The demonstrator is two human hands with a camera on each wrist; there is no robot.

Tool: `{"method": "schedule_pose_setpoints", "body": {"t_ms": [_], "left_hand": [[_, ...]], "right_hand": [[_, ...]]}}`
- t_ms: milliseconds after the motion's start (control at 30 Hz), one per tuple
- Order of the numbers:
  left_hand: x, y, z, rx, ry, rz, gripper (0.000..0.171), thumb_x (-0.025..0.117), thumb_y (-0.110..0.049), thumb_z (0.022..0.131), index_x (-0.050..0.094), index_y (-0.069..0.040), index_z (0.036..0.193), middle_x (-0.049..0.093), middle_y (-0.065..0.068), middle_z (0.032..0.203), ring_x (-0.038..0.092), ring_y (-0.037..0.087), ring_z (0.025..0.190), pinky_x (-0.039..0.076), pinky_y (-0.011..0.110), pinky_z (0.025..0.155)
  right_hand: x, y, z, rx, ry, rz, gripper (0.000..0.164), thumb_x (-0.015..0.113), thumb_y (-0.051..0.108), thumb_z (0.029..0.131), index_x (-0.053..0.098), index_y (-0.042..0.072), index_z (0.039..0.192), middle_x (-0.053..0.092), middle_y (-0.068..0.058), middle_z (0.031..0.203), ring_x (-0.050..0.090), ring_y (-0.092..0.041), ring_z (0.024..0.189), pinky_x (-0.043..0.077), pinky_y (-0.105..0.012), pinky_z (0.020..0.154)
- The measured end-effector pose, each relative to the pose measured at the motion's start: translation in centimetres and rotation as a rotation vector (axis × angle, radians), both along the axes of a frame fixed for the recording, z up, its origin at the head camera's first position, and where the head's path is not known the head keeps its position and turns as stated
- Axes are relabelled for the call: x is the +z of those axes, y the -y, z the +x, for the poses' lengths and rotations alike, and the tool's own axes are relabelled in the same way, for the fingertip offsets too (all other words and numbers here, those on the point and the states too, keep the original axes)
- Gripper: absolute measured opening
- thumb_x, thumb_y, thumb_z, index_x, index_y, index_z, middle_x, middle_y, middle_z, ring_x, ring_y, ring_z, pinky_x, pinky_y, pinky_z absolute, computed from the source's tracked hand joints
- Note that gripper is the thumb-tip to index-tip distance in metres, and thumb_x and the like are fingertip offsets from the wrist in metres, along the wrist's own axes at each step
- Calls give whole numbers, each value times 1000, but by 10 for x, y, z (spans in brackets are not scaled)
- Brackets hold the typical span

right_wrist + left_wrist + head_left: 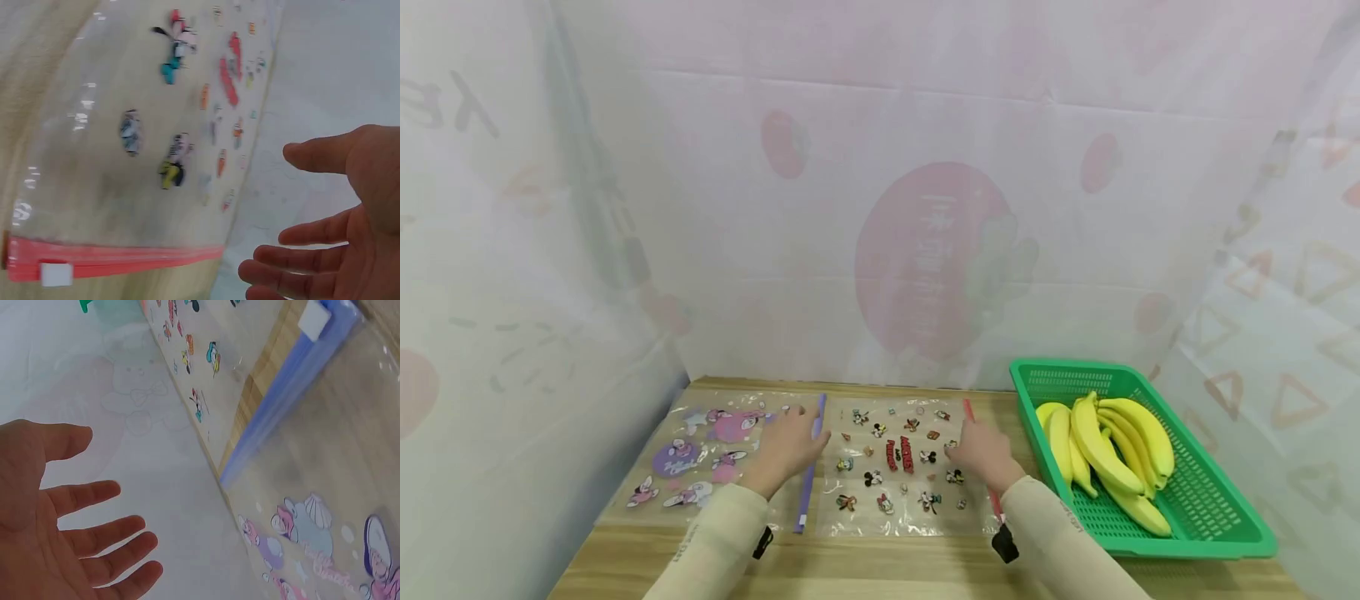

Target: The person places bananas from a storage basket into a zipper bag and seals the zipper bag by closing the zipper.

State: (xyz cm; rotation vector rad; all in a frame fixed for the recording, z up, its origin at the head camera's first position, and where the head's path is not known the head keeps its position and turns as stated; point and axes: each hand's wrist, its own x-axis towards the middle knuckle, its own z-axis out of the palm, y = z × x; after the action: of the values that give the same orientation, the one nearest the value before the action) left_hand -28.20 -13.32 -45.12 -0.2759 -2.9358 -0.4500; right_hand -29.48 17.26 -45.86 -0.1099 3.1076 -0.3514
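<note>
At lower centre of the head view, flat on a wood-grain table (pixel 865 575): a clear bag (pixel 895 454) printed with small cartoon figures and red lettering, with a red strip (pixel 968 410) along its right edge. Just beside, at lower left: a second clear bag (pixel 700 467), printed in pink and purple, edged on the right by a purple strip (pixel 806 492). Near the purple strip, left hand (pixel 786 446), unclenched, fingers spread, holding nothing; near the red strip, right hand (pixel 985 454), likewise unclenched and empty-palmed, thumb apart from extended fingers. On each strip, a white slider (pixel 56 274). At lower right, green basket (pixel 1195 548) with yellow bananas (pixel 1101 450) inside. Behind, across the upper frame, pale sheet (pixel 940 83) with faint strawberry prints.
</note>
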Motion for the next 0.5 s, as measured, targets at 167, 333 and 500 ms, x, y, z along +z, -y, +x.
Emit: {"method": "schedule_pose_setpoints", "body": {"t_ms": [167,333,500], "left_hand": [[-2,-8,1,-33,28,47,35,61,-32,90,65,-3,110,62,17,103,61,31,84,52,44,69],[-6,-17,0,-48,70,89,29,61,-29,90,65,-3,102,65,12,92,58,22,71,50,35,57],[-15,-22,0,-65,106,112,28,60,-30,90,65,-4,101,66,9,89,53,15,60,45,29,48]], "right_hand": [[-19,3,3,16,58,114,29,65,27,81,53,9,63,51,-5,64,47,-19,58,44,-36,51],[-30,3,7,-15,108,173,32,61,28,84,52,8,60,50,-6,64,47,-19,58,43,-33,51],[-35,-1,7,-33,119,159,28,61,23,83,53,8,60,50,-7,65,47,-19,57,42,-33,49]]}}
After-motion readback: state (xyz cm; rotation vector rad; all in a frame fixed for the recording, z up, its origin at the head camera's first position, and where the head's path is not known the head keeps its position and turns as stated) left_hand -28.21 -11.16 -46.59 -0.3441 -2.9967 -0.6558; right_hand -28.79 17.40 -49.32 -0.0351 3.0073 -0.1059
